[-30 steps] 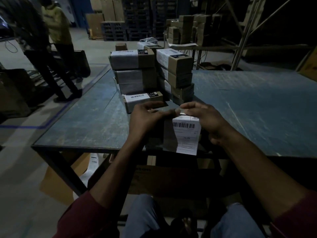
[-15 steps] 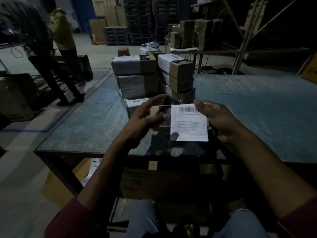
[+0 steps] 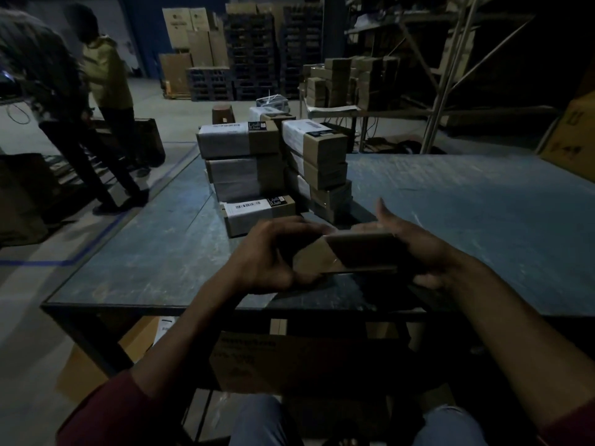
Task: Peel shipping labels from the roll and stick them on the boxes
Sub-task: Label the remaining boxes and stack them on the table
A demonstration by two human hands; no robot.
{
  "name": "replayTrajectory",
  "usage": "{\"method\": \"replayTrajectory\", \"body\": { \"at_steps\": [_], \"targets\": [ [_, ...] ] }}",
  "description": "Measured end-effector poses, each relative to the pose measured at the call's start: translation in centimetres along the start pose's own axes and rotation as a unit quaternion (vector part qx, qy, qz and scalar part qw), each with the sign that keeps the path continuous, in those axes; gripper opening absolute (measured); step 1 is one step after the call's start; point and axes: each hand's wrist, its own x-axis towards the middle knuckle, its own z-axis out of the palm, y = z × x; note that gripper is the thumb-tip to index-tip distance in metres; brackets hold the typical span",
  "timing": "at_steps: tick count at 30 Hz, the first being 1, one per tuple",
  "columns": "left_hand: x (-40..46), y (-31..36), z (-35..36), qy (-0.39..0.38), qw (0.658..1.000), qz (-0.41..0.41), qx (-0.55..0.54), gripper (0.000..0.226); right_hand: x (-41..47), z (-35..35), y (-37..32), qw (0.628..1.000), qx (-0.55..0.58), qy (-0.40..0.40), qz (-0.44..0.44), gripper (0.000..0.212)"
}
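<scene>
I hold a small brown cardboard box point(image 3: 354, 255) just above the near edge of the blue table point(image 3: 161, 252). My left hand point(image 3: 267, 255) curls round its left end. My right hand point(image 3: 428, 249) cradles the right end, fingers under the box and thumb sticking up. No label shows on the sides of the box facing me, and the label roll is out of sight. A labelled box point(image 3: 257, 214) lies on the table right behind my left hand.
Two stacks of labelled boxes point(image 3: 238, 146) point(image 3: 322, 149) stand behind it at mid-table. Two people point(image 3: 106, 75) stand on the floor at the far left. A large carton point(image 3: 289, 362) sits under the table by my knees. Shelving point(image 3: 450, 75) rises at the back right.
The white label that was between my fingers is no longer visible. The box has been turned, and both hands now hold it by its ends.
</scene>
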Motion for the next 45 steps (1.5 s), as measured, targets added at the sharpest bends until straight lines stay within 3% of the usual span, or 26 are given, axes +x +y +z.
{"method": "replayTrajectory", "body": {
  "at_steps": [2,5,8,11,16,22,24,26,27,31,33,36,40,43,45],
  "targets": [
    [0.2,0.3,-0.5,-0.010,0.994,-0.069,-0.079,0.069,-0.4,-0.5,0.9,0.995,-0.045,0.002,-0.088,0.077],
    [0.4,0.2,-0.9,-0.020,0.979,-0.156,-0.132,0.065,-1.3,-1.1,1.8,0.976,-0.039,-0.090,-0.195,0.101],
    [0.6,-0.4,-1.1,-0.024,0.964,-0.198,-0.174,0.072,-2.3,-1.0,1.0,0.939,-0.192,-0.073,-0.274,0.097],
    [0.6,-0.2,-1.1,-0.034,0.963,-0.183,-0.194,0.063,-2.4,-1.2,0.7,0.926,-0.218,-0.024,-0.307,0.083],
    [0.4,0.1,-1.3,-0.080,0.942,-0.141,-0.295,0.043,-2.2,-1.5,1.6,0.924,-0.152,-0.044,-0.348,0.052],
    [0.4,0.6,-1.4,-0.086,0.945,-0.097,-0.301,0.042,-2.7,-1.7,2.5,0.920,-0.109,-0.020,-0.377,0.046],
    [0.3,0.7,-0.9,-0.064,0.945,-0.084,-0.309,0.042,-2.9,-1.8,2.3,0.909,-0.131,-0.007,-0.395,0.063],
    [0.1,0.8,-0.6,-0.053,0.955,-0.066,-0.285,0.050,-3.1,-2.4,1.7,0.897,-0.184,-0.005,-0.403,0.089],
    [0.1,1.0,-0.6,-0.056,0.961,-0.060,-0.265,0.055,-3.2,-2.5,1.4,0.898,-0.207,-0.017,-0.388,0.091],
    [0.7,1.9,-0.8,-0.133,0.983,-0.051,-0.116,0.077,-3.6,-2.0,1.5,0.889,-0.244,-0.044,-0.386,0.051],
    [0.9,2.8,-0.4,-0.171,0.983,-0.037,-0.051,0.081,-3.6,-1.6,1.8,0.879,-0.246,-0.027,-0.407,0.044],
    [0.6,3.1,0.3,-0.137,0.990,-0.008,-0.005,0.081,-3.7,-1.4,2.2,0.857,-0.238,0.021,-0.457,0.049],
    [-0.1,1.9,1.5,-0.090,0.994,0.042,0.047,0.071,-3.6,-1.9,2.2,0.855,-0.257,0.050,-0.447,0.079],
    [-0.4,1.3,2.4,-0.055,0.993,0.070,0.075,0.059,-3.2,-1.8,2.4,0.810,-0.320,0.025,-0.491,0.063],
    [-0.7,0.8,2.7,-0.029,0.990,0.107,0.083,0.053,-3.0,-1.6,2.7,0.770,-0.345,0.053,-0.534,0.057]
  ]
}}
